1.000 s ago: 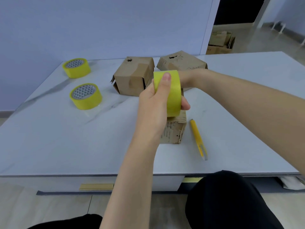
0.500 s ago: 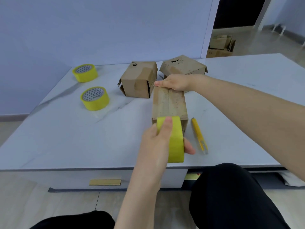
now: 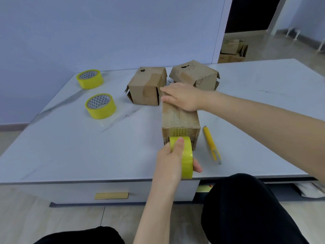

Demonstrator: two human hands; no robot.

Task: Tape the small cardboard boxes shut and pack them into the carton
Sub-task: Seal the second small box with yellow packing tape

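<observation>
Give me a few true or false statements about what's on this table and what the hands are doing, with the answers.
1. The left hand grips a yellow tape roll at the near end of the cardboard box. True.
2. The right hand rests flat on top of that box. True.
3. The knife lies on top of the box. False: the yellow utility knife lies on the table, right of the box.
4. Only one tape roll is in view. False: two spare tape rolls lie on the table's left side.
5. That box is the only one on the table. False: two more boxes stand behind it.
</observation>
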